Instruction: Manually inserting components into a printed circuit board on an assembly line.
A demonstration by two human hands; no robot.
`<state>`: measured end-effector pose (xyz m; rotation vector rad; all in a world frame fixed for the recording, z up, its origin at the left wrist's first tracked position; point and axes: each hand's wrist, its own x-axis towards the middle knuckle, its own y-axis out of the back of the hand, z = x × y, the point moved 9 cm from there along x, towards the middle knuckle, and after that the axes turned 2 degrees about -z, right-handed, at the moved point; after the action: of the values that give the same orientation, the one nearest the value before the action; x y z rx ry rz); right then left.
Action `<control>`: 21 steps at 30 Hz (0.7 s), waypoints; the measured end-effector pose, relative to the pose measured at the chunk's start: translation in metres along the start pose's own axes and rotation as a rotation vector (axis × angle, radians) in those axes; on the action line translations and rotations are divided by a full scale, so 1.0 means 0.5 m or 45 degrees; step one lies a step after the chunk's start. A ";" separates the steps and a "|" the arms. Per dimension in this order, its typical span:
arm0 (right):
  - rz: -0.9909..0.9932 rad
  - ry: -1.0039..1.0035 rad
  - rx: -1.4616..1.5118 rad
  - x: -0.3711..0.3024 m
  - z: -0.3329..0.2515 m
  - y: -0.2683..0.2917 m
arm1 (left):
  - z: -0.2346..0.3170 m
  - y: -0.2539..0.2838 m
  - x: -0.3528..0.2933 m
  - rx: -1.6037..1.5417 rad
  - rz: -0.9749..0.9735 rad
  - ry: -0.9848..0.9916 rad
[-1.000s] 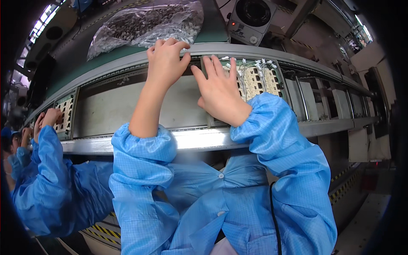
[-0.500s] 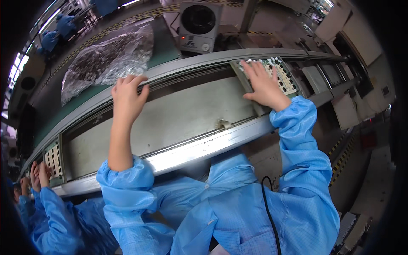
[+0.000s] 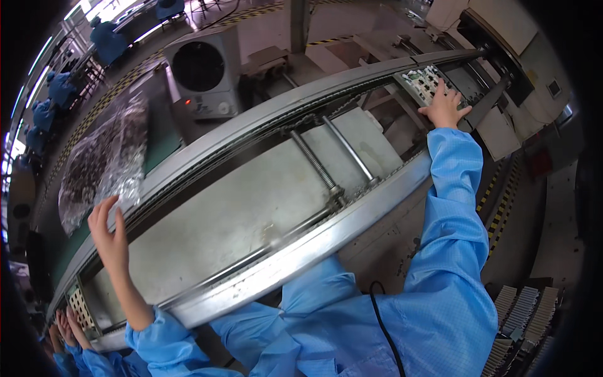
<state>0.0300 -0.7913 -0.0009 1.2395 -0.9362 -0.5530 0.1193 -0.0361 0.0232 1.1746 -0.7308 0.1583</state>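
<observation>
On the far right part of the conveyor rails lies a green-framed fixture (image 3: pixel 422 87) filled with white and dark components. My right hand (image 3: pixel 445 108) rests on its near side, fingers spread; they partly cover it. At the left, my left hand (image 3: pixel 112 235) hovers by the far rail, its fingers apart and holding nothing. Just beyond its fingertips is a clear plastic bag (image 3: pixel 103 160) full of small dark parts. Whether the fingers touch the bag I cannot tell.
The conveyor's metal rail (image 3: pixel 270 264) runs between me and the bed, which has a threaded rod (image 3: pixel 314 160). A fan unit (image 3: pixel 202 75) stands beyond. At the left edge, another person's hands (image 3: pixel 70 327) are beside a second fixture (image 3: pixel 80 308). Finned metal parts (image 3: pixel 524 311) are at lower right.
My right hand and the fixture are farther right along the conveyor. My left hand has moved left, towards the plastic bag. The view has also shifted, showing the rods in the bed.
</observation>
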 end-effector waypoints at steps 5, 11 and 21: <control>0.025 -0.125 -0.092 0.132 0.085 -0.062 | -0.112 0.019 -0.032 0.099 -0.013 0.041; -0.032 -0.330 0.008 0.208 0.171 -0.102 | -0.279 0.100 -0.076 0.135 0.099 0.247; 0.070 -0.269 -0.202 0.308 0.171 -0.161 | -0.396 0.152 -0.128 -0.042 0.191 0.382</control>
<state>0.0505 -0.9818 -0.0288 1.0239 -1.0784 -0.7107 0.1208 0.1847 0.0072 1.0358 -0.5533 0.4368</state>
